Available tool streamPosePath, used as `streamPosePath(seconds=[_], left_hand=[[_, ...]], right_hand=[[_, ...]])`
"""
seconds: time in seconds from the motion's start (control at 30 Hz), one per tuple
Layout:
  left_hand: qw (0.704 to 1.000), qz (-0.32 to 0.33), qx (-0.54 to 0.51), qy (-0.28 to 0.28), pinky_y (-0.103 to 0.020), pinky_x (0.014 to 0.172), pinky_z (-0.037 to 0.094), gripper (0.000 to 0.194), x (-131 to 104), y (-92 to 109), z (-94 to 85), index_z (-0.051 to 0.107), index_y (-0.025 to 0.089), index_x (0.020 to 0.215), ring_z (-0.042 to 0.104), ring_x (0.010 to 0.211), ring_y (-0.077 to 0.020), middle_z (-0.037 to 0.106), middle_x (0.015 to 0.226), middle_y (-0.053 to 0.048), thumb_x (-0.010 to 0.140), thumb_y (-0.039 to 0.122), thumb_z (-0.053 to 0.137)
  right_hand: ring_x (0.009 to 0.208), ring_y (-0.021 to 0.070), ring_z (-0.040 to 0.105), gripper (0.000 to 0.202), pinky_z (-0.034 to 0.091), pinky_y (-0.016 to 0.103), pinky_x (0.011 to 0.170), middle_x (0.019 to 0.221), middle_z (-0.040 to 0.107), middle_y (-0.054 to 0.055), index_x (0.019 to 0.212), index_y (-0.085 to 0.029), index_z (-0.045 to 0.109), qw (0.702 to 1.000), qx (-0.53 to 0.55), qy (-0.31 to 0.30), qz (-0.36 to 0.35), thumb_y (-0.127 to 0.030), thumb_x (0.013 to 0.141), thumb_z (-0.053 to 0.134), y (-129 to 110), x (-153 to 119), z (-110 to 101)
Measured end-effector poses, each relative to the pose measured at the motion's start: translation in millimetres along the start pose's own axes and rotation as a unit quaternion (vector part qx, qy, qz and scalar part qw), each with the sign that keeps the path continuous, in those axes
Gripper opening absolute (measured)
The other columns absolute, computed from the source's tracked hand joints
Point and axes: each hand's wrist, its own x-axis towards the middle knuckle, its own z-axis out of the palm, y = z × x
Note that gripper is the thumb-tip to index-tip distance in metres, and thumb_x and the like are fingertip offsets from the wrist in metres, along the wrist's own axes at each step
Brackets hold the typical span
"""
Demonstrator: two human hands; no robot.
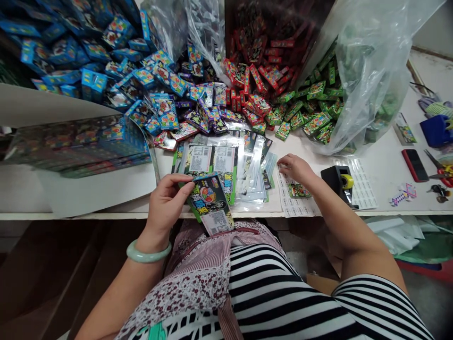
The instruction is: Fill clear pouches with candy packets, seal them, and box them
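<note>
My left hand [169,200] pinches the top left corner of a black and green printed packet [209,200], which hangs tilted over the table's front edge. A thin blue edge shows along its top. My right hand [292,165] is over a sheet of small white oval stickers [293,208]; its fingers are bent close together, and whether they hold a sticker is too small to tell. A small green box [299,190] lies on the sheet under my right wrist. Similar flat packets and clear sleeves [253,177] lie overlapped in front of me.
Heaps of blue [164,111], purple, red [260,104] and green boxes [318,123] spill from plastic bags at the back. An open carton [95,189] with stacked boxes stands left. At right are a tape dispenser [334,182], a phone [415,165] and scissors [442,171].
</note>
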Motion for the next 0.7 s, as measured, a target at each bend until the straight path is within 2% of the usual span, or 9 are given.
streamPosePath(seconds=[0.1, 0.2, 0.27, 0.37, 0.47, 0.53, 0.7], left_hand=[[1.000, 0.006, -0.009, -0.003, -0.031, 0.079, 0.055, 0.015, 1, -2, 2.5, 0.067, 0.023, 0.088, 0.065, 0.088, -0.0167, 0.068, 0.092, -0.001, 0.081, 0.035, 0.073], [1.000, 0.025, -0.015, -0.011, -0.030, 0.080, 0.054, 0.012, 0, -2, 8.5, 0.067, 0.024, 0.090, 0.064, 0.089, -0.0161, 0.068, 0.092, -0.001, 0.083, 0.033, 0.071], [0.999, 0.041, -0.012, -0.015, -0.030, 0.080, 0.053, 0.011, 0, 0, 13.3, 0.066, 0.023, 0.090, 0.064, 0.088, -0.0154, 0.067, 0.091, -0.001, 0.085, 0.033, 0.069], [0.998, 0.060, -0.004, -0.021, -0.029, 0.078, 0.051, 0.012, 0, 3, 18.5, 0.065, 0.022, 0.089, 0.063, 0.084, -0.0148, 0.066, 0.088, 0.000, 0.086, 0.034, 0.067], [0.998, 0.059, -0.004, -0.024, -0.029, 0.079, 0.051, 0.015, 0, 6, 19.3, 0.064, 0.022, 0.089, 0.063, 0.084, -0.0152, 0.066, 0.088, -0.001, 0.087, 0.037, 0.065], [0.998, 0.052, -0.004, -0.020, -0.029, 0.079, 0.050, 0.018, -1, 7, 18.2, 0.064, 0.022, 0.090, 0.062, 0.085, -0.0158, 0.065, 0.088, -0.001, 0.087, 0.039, 0.065], [0.999, 0.042, 0.003, -0.028, -0.029, 0.073, 0.049, 0.019, -2, 7, 15.9, 0.063, 0.022, 0.089, 0.060, 0.081, -0.0160, 0.063, 0.084, -0.001, 0.087, 0.041, 0.064]], right_hand=[[0.082, 0.0199, 0.060, 0.010, 0.048, 0.036, 0.081, 0.093, 0.067, 0.006, 0.083, -0.021, 0.071, 0.985, 0.151, 0.069, 0.051, -0.027, 0.077, 0.064, 4, -7, 9], [0.070, 0.0166, 0.058, 0.018, 0.050, 0.033, 0.070, 0.076, 0.064, 0.002, 0.080, -0.022, 0.064, 0.953, 0.265, 0.107, 0.105, -0.039, 0.077, 0.061, 6, -8, 11], [0.068, 0.0156, 0.057, 0.024, 0.051, 0.032, 0.068, 0.074, 0.062, 0.001, 0.081, -0.022, 0.060, 0.946, 0.283, 0.124, 0.099, -0.046, 0.078, 0.058, 4, -5, 7], [0.073, 0.0172, 0.058, 0.022, 0.050, 0.034, 0.073, 0.081, 0.066, 0.003, 0.082, -0.023, 0.060, 0.957, 0.239, 0.149, 0.064, -0.044, 0.079, 0.059, -7, 1, -4], [0.075, 0.0212, 0.059, 0.011, 0.049, 0.037, 0.074, 0.085, 0.068, 0.007, 0.079, -0.022, 0.061, 0.989, 0.101, 0.101, 0.049, -0.033, 0.080, 0.059, -24, 6, -17], [0.078, 0.0231, 0.060, 0.007, 0.049, 0.038, 0.075, 0.088, 0.068, 0.009, 0.079, -0.022, 0.061, 0.995, 0.041, 0.077, 0.049, -0.028, 0.080, 0.056, -35, 8, -24], [0.083, 0.0245, 0.064, 0.011, 0.049, 0.038, 0.077, 0.093, 0.071, 0.008, 0.091, -0.023, 0.060, 0.991, 0.044, 0.115, 0.053, -0.026, 0.087, 0.050, -49, 11, -36]])
